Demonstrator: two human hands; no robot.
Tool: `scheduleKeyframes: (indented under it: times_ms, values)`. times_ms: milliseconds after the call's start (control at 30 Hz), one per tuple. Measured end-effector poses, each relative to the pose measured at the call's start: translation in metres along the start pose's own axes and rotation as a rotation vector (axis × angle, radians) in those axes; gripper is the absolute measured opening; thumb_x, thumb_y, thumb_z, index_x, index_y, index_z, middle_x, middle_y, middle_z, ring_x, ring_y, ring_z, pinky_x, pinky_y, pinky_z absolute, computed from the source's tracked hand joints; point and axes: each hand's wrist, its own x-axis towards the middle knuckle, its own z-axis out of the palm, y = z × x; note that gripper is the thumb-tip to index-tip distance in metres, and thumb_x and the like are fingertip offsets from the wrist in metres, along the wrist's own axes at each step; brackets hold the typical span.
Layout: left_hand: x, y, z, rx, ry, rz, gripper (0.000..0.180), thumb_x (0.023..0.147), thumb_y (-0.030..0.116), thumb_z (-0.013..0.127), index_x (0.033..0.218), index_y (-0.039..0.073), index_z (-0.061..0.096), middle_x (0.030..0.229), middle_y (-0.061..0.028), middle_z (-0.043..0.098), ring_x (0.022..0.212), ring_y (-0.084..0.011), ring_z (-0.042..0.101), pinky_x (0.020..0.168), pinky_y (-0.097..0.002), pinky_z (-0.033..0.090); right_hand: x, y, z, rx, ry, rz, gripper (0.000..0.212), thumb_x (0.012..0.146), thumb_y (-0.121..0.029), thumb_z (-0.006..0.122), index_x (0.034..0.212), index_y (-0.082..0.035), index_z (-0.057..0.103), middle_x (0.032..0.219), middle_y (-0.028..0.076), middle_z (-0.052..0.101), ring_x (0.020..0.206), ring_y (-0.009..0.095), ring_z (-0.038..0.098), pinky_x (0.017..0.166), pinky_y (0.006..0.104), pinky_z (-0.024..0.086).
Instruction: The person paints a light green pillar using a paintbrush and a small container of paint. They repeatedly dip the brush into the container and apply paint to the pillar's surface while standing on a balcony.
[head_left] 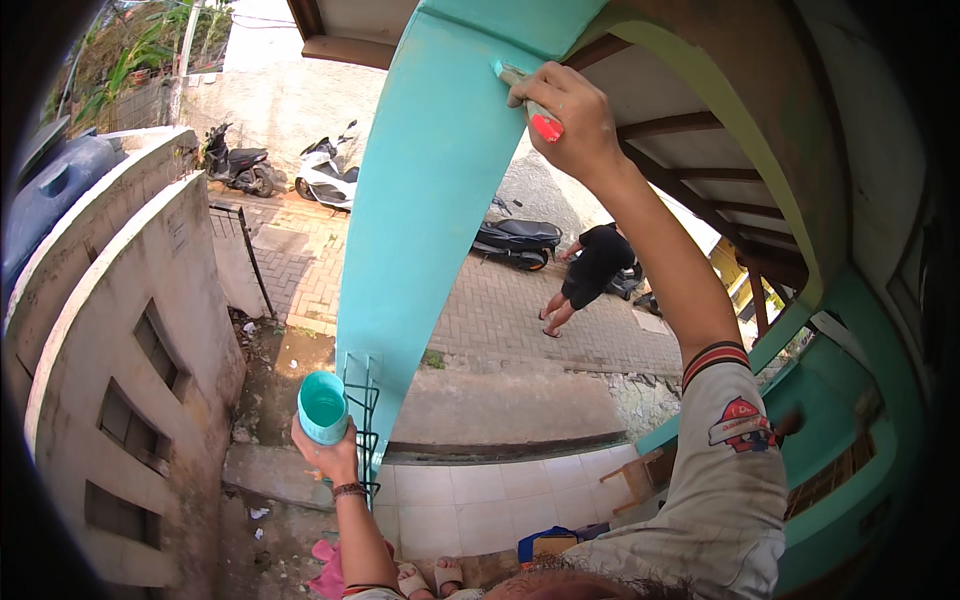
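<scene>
The person's right hand [572,115], raised high, has its grip clamped on a paintbrush [546,125] with a red-ended handle, the bristles at the upper part of a turquoise pillar [425,190] near its right edge. Lower down, the left hand [332,457] has its grip wrapped around a turquoise cup [325,432] of paint [324,404], just beside dark metal rods [368,412] at the pillar's lower part. Beyond the pillar, a person in black [598,265] bends near a parked motorbike [518,240] on the paved lane [490,310].
</scene>
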Motion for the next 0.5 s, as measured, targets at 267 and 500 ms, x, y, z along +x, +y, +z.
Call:
scheduleKeyframes:
  times_ms: [267, 500]
  values:
    - [0.0, 0.003, -0.001, 0.034, -0.014, -0.002, 0.083, 0.056, 0.01, 0.086, 0.13, 0.002, 0.049, 0.123, -0.017, 0.055, 0.117, -0.0364, 0.053, 0.102, -0.045, 0.041, 0.038, -0.022, 0.01, 0.057, -0.137, 0.061, 0.018, 0.072, -0.002, 0.065, 0.084, -0.015, 0.069, 0.085, 0.003, 0.063, 0.081, 0.026, 0.064, 0.072, 0.0389, 0.053]
    - [0.002, 0.003, -0.004, 0.041, -0.008, 0.021, 0.082, 0.054, 0.01, 0.085, 0.128, 0.003, 0.05, 0.122, -0.0174, 0.055, 0.115, -0.038, 0.054, 0.101, -0.0463, 0.042, 0.056, -0.036, 0.032, 0.073, -0.232, -0.016, 0.02, 0.07, -0.004, 0.068, 0.085, -0.018, 0.071, 0.081, 0.004, 0.061, 0.078, 0.026, 0.063, 0.067, 0.0403, 0.052]
